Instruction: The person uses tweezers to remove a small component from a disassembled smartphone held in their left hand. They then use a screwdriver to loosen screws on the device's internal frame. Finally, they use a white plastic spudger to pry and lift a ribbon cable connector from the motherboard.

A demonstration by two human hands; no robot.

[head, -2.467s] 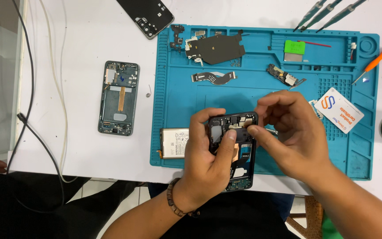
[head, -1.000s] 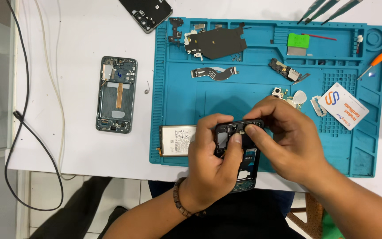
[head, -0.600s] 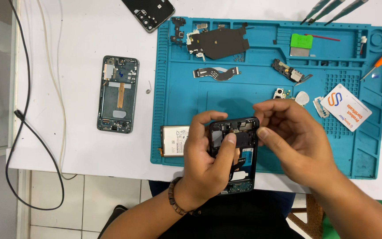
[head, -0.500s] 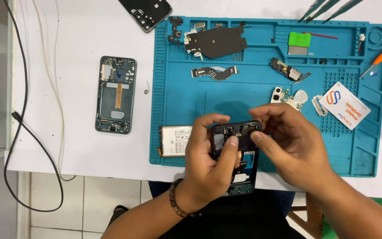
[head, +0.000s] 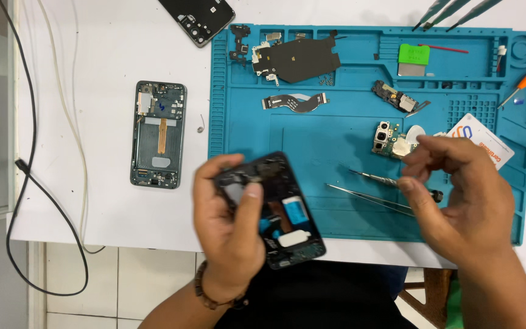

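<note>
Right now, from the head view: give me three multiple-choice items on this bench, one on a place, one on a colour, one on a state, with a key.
1. Where does the second opened phone frame with the orange flex strip lie?
A. on the white table, left of the mat
B. on the mat
C. in the right hand

2. What colour is the ridged silicone work mat?
A. grey
B. teal blue
C. red

3. What is the left hand doing?
A. resting flat on the table
B. gripping the dark opened phone body
C. holding tweezers

Key: 1 A, the frame rests on the bare white table beside the mat's left edge. 2 B, the mat is teal blue all over. 3 B, the fingers and thumb wrap the phone body, while the right hand pinches the thin metal screwdriver over the mat.
</note>
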